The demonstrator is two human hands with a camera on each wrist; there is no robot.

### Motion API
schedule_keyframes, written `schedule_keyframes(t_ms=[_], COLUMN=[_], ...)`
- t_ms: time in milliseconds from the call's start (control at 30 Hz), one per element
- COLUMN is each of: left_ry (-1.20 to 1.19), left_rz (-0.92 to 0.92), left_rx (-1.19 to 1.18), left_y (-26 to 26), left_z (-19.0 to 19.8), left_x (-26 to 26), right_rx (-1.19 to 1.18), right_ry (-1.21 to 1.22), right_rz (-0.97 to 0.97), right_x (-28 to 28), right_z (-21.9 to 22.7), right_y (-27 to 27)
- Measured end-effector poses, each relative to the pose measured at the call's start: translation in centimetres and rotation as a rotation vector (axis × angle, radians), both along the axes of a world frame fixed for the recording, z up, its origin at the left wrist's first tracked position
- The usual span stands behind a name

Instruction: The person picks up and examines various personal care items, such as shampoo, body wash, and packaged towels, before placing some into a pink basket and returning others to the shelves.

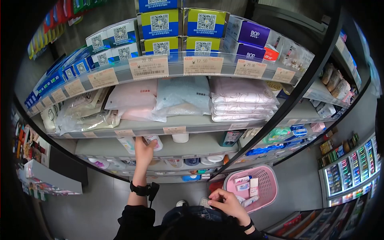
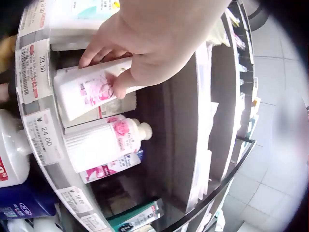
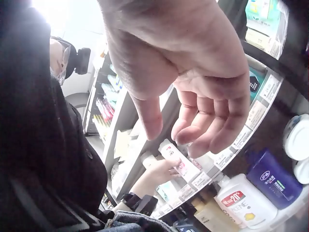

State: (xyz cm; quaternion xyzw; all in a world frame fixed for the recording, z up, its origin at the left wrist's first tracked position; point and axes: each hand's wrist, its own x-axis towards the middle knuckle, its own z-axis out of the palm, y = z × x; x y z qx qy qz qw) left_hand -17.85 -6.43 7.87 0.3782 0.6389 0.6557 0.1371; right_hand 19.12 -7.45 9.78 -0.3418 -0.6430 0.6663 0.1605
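My left hand reaches onto the shelf under the bagged goods. In the left wrist view, the left hand grips a white tube with pink print, thumb on its face and fingers behind it. A white bottle with a pink flower lies beside it in that view. My right hand hangs near the pink basket, fingers loosely curled; the right wrist view shows this hand holding nothing.
Boxes and price tags line the upper shelf; soft packs fill the one below. Small white items lie in the basket. A dark shelf post slants at the right. Larger bottles stand on a lower shelf.
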Motion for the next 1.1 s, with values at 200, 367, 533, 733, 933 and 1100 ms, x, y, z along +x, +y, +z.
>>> schedule_keyframes(t_ms=[200, 367, 533, 733, 933, 1100], left_ry=[0.083, 0.49, 0.625, 0.717, 0.426, 0.593], left_rz=[0.121, 0.226, 0.252, 0.293, 0.241, 0.326], left_rx=[-0.156, -0.159, -0.223, -0.291, -0.088, -0.163], left_y=[1.7, 3.8, 4.9, 5.6, 5.1, 1.6], left_z=[-1.0, -5.9, -5.0, -8.7, -8.1, -5.4], left_x=[-2.2, -5.1, -4.4, -8.2, -7.0, 1.5], right_rx=[-0.005, -0.037, 0.008, 0.04, 0.052, 0.055], right_ry=[0.015, -0.013, 0.015, 0.062, 0.087, 0.073], right_rz=[-0.064, -0.114, -0.158, -0.203, -0.188, -0.465], right_x=[0.9, 1.7, 2.8, 4.0, 5.0, 9.7], right_z=[-0.3, 0.0, -0.9, -1.7, -2.4, -5.3], right_y=[-0.3, -0.4, -0.5, -0.2, 0.9, 4.0])
